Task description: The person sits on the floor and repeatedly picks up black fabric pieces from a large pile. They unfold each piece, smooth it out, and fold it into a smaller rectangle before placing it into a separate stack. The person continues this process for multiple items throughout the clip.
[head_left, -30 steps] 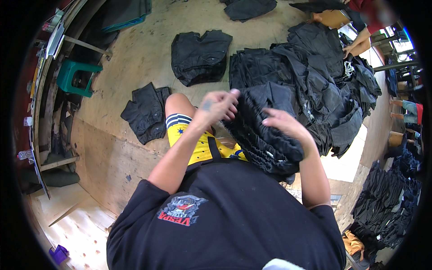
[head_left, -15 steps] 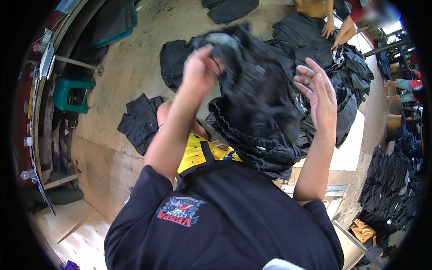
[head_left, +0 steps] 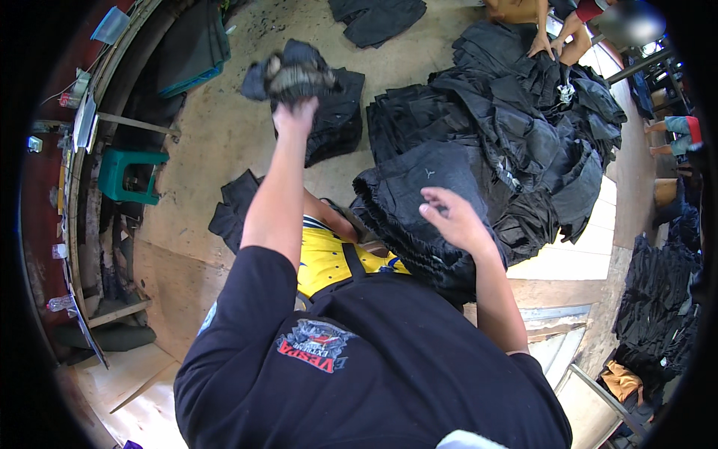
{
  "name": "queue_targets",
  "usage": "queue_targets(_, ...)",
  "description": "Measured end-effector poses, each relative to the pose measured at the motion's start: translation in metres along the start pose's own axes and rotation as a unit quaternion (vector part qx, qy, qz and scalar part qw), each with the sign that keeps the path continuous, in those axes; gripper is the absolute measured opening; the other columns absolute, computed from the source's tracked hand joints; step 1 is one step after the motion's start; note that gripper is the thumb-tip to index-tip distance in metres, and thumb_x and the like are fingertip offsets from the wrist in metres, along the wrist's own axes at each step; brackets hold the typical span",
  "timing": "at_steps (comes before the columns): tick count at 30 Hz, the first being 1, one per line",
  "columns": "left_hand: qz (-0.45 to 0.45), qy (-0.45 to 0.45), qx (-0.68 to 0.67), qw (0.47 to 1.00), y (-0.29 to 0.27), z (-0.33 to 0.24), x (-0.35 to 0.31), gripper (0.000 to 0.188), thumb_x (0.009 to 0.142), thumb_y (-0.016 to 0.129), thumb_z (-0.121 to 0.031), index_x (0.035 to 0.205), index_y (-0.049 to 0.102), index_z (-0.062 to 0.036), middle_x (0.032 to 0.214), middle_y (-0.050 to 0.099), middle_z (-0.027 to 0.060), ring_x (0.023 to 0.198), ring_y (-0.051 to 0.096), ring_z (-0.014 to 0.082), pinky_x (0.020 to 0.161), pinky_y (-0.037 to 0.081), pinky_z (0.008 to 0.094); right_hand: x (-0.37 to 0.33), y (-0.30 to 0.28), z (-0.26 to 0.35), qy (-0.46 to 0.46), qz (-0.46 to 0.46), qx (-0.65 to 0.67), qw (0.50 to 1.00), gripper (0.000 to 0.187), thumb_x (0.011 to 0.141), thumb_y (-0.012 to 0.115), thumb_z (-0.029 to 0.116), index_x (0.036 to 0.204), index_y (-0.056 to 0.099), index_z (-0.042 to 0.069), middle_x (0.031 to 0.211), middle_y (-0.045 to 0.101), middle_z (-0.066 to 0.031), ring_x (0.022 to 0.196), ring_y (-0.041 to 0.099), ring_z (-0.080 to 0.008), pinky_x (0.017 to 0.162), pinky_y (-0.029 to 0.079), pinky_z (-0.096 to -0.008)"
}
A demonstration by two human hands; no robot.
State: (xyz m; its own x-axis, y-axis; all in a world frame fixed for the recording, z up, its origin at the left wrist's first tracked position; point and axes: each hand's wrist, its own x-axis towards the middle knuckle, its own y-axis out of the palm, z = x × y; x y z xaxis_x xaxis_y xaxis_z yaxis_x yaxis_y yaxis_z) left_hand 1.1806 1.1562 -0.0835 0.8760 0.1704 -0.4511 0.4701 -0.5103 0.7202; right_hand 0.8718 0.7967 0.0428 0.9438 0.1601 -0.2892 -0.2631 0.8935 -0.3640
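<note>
And up at upper left of centre, the left hand [head_left: 296,114] has the held garment [head_left: 293,73] in front of a stack [head_left: 336,116] on the floor [head_left: 191,213]; blur hides whether they touch. Centre frame now: right hand [head_left: 458,223] at the near pile [head_left: 407,187], big heap [head_left: 508,131] just beyond, upper right, co-worker's hands [head_left: 540,45] at its far edge. Stool [head_left: 112,173] at far left; another garment [head_left: 378,21], top centre!

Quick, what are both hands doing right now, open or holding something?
Left hand: closed, holding a bunched dark garment.
Right hand: open, holding nothing, by the stack of dark garments.
</note>
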Motion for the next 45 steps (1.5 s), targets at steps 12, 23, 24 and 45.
queue_targets(12, 0.004, -0.059, 0.646, 0.761, -0.099, 0.102, -0.232, 0.097, 0.105, 0.047, -0.076, 0.141, 0.062, 0.0133, 0.131, 0.071, 0.0323, 0.127, 0.066, 0.0371, 0.112, 0.048, 0.0414, 0.005, 0.032, 0.027, -0.008, 0.231, -0.217, 0.948, 0.070, 0.095, 0.072, 0.045, 0.141, 0.064, -0.007, 0.125, 0.074, -0.0293, 0.118, 0.070, -0.0451, 0.106, 0.054, -0.0477)
queue_targets(23, 0.181, -0.118, 0.502, 0.838, 0.038, 0.043, -0.296, 0.066, 0.106, 0.068, -0.053, 0.135, 0.065, 0.0060, 0.115, 0.073, 0.0076, 0.103, 0.066, 0.0157, 0.093, 0.054, 0.0326, 0.028, -0.031, 0.063, -0.011, 0.034, 0.151, 0.988, 0.028, 0.099, 0.065, 0.013, 0.116, 0.072, -0.007, 0.099, 0.072, 0.0004, 0.092, 0.062, -0.0081, 0.084, 0.049, -0.0265)
queue_targets(24, 0.196, -0.099, 0.461, 0.860, 0.047, 0.044, -0.300, 0.065, 0.106, 0.067, -0.053, 0.135, 0.066, 0.0051, 0.115, 0.073, 0.0071, 0.104, 0.066, 0.0158, 0.093, 0.054, 0.0323, 0.029, -0.041, 0.070, -0.001, -0.007, 0.165, 0.986, 0.032, 0.098, 0.066, 0.014, 0.119, 0.071, -0.010, 0.101, 0.072, 0.0007, 0.095, 0.061, -0.0083, 0.086, 0.049, -0.0268)
queue_targets(45, 0.227, 0.035, 0.002, 0.973, 0.160, -0.085, -0.123, 0.050, 0.107, 0.055, -0.037, 0.136, 0.069, 0.0006, 0.134, 0.073, 0.0210, 0.124, 0.069, 0.0415, 0.114, 0.051, 0.0569, 0.014, -0.017, 0.107, -0.194, -0.131, -0.054, 0.971, 0.027, 0.103, 0.073, 0.013, 0.128, 0.074, 0.002, 0.117, 0.077, -0.0110, 0.108, 0.072, -0.0187, 0.095, 0.056, -0.0335)
